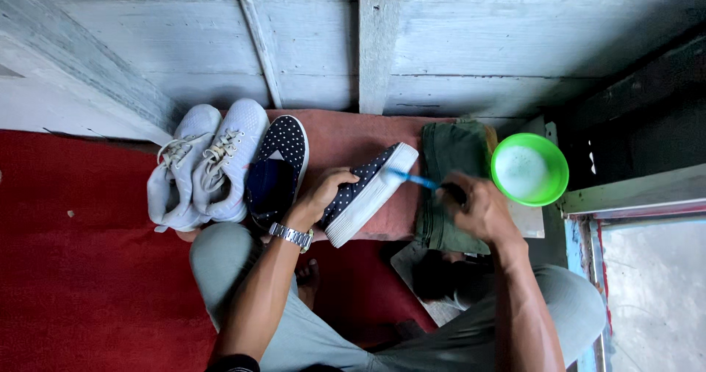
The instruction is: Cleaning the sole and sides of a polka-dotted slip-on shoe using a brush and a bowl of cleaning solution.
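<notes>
— Starting with the biggest thing, what lies under everything?

— A red carpet covers the floor on the left, running up to a pale wooden plank wall. A reddish mat lies at the foot of that wall, and the shoes rest on it.

— And the person?

— Seated or crouched, knees in grey trousers at the bottom of the view, both forearms reaching forward.

— What comes next in size?

— A folded dark green cloth on the right of the mat, partly under the right hand. Left of centre, a pair of white lace-up sneakers sits side by side, touching each other. Just beside them lies a dark polka-dot slip-on shoe, opening up.

— Its twin?

— The second polka-dot shoe is lifted off the mat and tilted, white sole toward the camera. The left hand is pushed inside its opening, fingers curled around the edge, holding it. A silver wristwatch sits on that wrist.

— The green bowl?

— A bright green bowl of foamy whitish liquid stands just right of the cloth, near the right hand.

— And the right hand?

— The right hand is closed around the dark handle of a blue toothbrush, whose head touches the shoe's sole near the toe.
</notes>
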